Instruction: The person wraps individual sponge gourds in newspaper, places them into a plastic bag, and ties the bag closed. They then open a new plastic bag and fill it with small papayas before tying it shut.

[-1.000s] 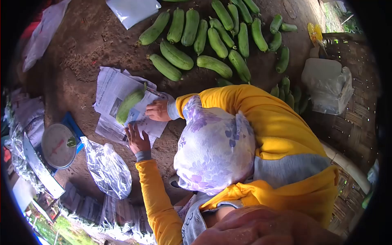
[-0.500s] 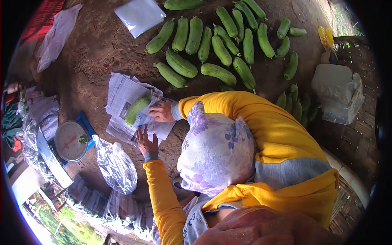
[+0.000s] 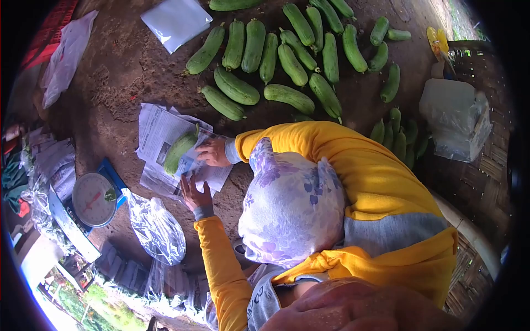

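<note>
A long green gourd (image 3: pixel 180 150) lies slantwise on spread sheets of newspaper (image 3: pixel 160 126) on the ground. On the lower part of the paper rests my left hand (image 3: pixel 194 192), its fingers spread and stretched toward the gourd's lower end. My right hand (image 3: pixel 213 152) lies over the paper's right side, fingers extended beside the gourd and apart from it. Neither hand grips the gourd. Purple-flowered cloth (image 3: pixel 295 204) covers a rounded shape in front of my body, between my yellow sleeves.
Many more gourds (image 3: pixel 290 63) lie across the ground ahead. A plastic sheet stack (image 3: pixel 176 25) is at the top. At left are a dial scale (image 3: pixel 94 199), a clear plastic bag (image 3: pixel 157 229) and folded newspapers (image 3: pixel 55 160). A plastic-wrapped block (image 3: pixel 452 116) stands at right.
The whole view has shifted slightly, with most ground items now a little further left. Both hands stay on the newspaper in nearly the same pose, and the gourd stays on it.
</note>
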Motion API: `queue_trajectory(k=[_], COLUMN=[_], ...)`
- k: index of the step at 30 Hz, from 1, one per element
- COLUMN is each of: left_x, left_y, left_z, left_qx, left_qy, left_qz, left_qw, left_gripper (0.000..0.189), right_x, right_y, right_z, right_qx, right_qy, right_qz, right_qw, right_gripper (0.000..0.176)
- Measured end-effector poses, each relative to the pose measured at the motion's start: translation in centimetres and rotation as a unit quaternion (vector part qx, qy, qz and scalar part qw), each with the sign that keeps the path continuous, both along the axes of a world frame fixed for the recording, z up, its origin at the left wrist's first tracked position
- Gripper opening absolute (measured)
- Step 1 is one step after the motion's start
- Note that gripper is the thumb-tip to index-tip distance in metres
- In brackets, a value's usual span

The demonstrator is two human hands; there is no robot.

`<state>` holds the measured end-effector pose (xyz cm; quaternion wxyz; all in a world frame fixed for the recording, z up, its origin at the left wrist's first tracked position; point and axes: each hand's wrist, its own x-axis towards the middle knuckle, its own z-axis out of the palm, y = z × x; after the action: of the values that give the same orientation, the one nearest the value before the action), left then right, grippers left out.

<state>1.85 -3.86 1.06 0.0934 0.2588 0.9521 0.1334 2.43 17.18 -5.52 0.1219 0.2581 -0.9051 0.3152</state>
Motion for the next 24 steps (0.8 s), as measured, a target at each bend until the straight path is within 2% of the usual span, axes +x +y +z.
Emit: queue_trajectory(k=[2,5,6,7,9,14,17,20,23,24], left_x=[0.0,-0.1,-0.3,-0.3,-0.6,-0.6,-0.5,-0.7,-0.6,-0.5], left_y=[0.0,0.2,0.3,0.1,-0.3,0.4,0.7,0.7,0.6,0.9], left_z=[-0.1,0.4,0.8,0.7,0.6,1.2,1.1,0.8,0.8,1.1], left_qx=[0.005,0.004,0.015,0.037,0.038,0.045,0.043,0.044,0.054,0.054], left_qy=[-0.003,-0.001,-0.032,-0.006,0.009,0.041,0.049,0.056,0.08,0.088], left_qz=[0.006,-0.009,0.003,0.001,0.0,0.006,0.025,0.029,0.029,0.032], left_qw=[1.0,1.0,0.999,0.999,0.999,0.998,0.998,0.997,0.995,0.994], left_gripper=[0.052,0.049,0.046,0.042,0.033,0.024,0.017,0.014,0.011,0.011], right_x=[-0.2,-0.4,-0.3,-0.3,-0.3,-1.1,-1.6,-2.4,-4.0,-4.8], right_y=[0.6,0.5,0.4,0.2,-0.1,1.0,1.2,1.3,1.1,1.3], right_z=[0.7,1.8,2.2,3.0,3.3,2.7,3.3,4.7,7.7,8.3], right_qx=[0.041,0.064,0.065,0.062,0.041,0.003,0.005,0.024,-0.064,-0.02], right_qy=[0.019,0.044,0.002,-0.038,-0.052,-0.133,-0.144,-0.151,0.011,0.013], right_qz=[0.044,0.039,0.024,0.015,-0.042,0.023,0.021,0.077,0.042,0.025], right_qw=[0.998,0.996,0.998,0.997,0.997,0.991,0.989,0.985,0.997,0.999], right_gripper=[0.016,0.013,0.012,0.01,0.009,0.014,0.013,0.02,0.028,0.04])
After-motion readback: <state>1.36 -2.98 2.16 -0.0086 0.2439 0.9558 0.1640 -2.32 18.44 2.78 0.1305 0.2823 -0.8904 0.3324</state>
